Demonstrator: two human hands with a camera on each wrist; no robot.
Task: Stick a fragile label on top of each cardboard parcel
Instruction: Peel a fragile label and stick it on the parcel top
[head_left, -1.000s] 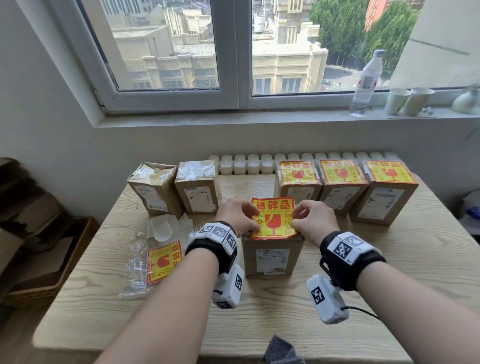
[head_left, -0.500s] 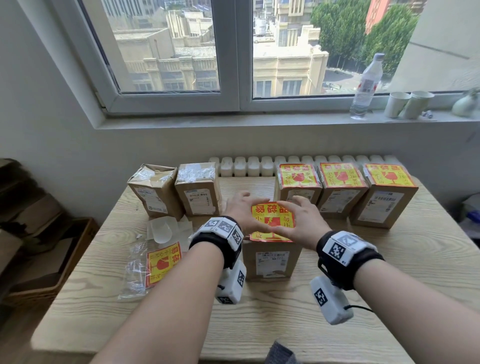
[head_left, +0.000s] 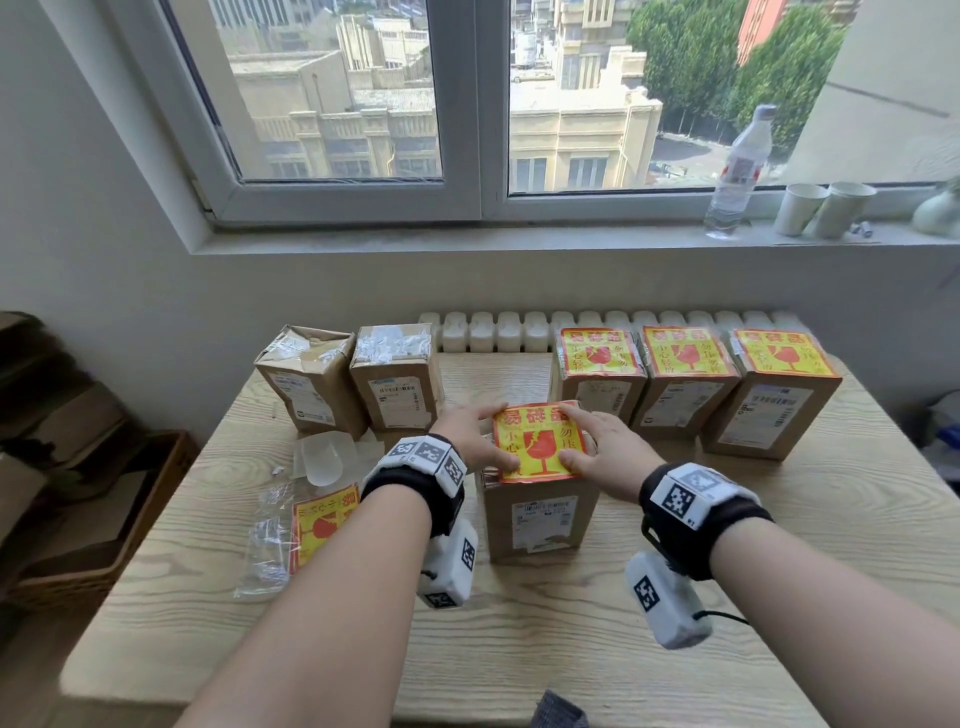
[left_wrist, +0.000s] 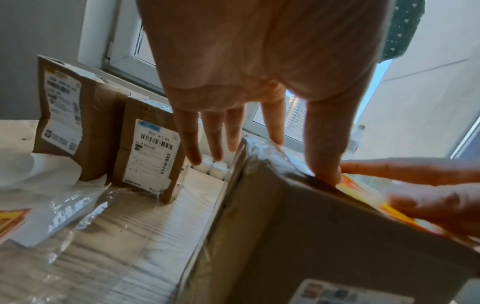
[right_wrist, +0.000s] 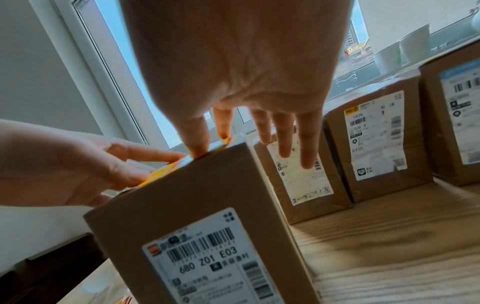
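Observation:
A cardboard parcel (head_left: 540, 512) stands upright in the middle of the wooden table (head_left: 779, 545). A yellow and red fragile label (head_left: 537, 441) lies on its top. My left hand (head_left: 478, 436) presses the label's left side with straight fingers. My right hand (head_left: 597, 441) presses its right side the same way. In the left wrist view the left thumb (left_wrist: 324, 164) bears on the parcel's top edge (left_wrist: 324, 226). In the right wrist view the right hand (right_wrist: 246, 123) lies flat over the parcel (right_wrist: 207, 216). Two unlabelled parcels (head_left: 311, 379) (head_left: 397, 374) stand at back left.
Three labelled parcels (head_left: 597, 364) (head_left: 685, 364) (head_left: 779, 364) line the back right. A plastic bag with spare labels (head_left: 322, 525) and peeled backing paper (head_left: 322, 457) lie left of my left arm. A bottle (head_left: 737, 171) and paper cups (head_left: 826, 208) stand on the sill.
A second ago both hands pinched the label by its edges over the parcel. The label now lies flat on top, with both hands opened out and pressing on it.

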